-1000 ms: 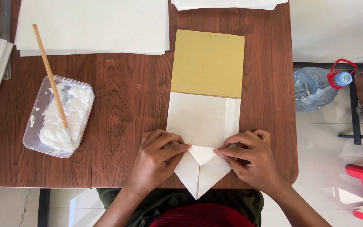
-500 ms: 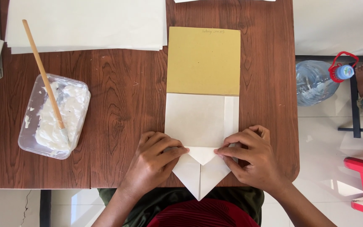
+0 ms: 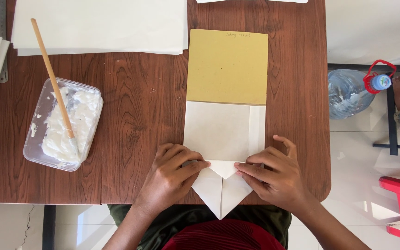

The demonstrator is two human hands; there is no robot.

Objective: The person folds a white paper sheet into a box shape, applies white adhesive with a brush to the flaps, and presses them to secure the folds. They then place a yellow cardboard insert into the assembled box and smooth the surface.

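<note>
White paper sheet (image 3: 218, 134) is lying at the near middle of the brown wooden table (image 3: 135, 115), running from under the yellow-tan cardboard piece (image 3: 228, 67) down past the near table edge. Its near end is folded into a point (image 3: 221, 192) that is hanging over the edge toward the person's lap.

Change over the last second: almost none in the fold. Both hands are sitting where they were, and the pointed flap has the same shape. Only the view is drifting a little, so the cardboard and tub appear slightly shifted in frame. Judging from that, the crease is being pressed and held, not re-folded; the fold step looks settled rather than in progress.

Left hand (image 3: 172, 176): palm down, fingers half curled, index fingertip pressing on the paper just left of the small central triangle. Not gripping anything, just pinning flat.

Right hand (image 3: 274, 178): palm down, fingers more spread, index and middle fingertips pressing the paper just right of that triangle. Thumb is lifting slightly off to the far side. Also pinning, not grasping.

The two index tips are nearly meeting across the fold, close but apart.

Around it: clear plastic tub (image 3: 63, 125) of white paste on the left, with a wooden stick (image 3: 52, 78) standing in it; stack of white sheets (image 3: 100, 25) at the far left; large water bottle (image 3: 353, 92) on the floor to the right.
</note>
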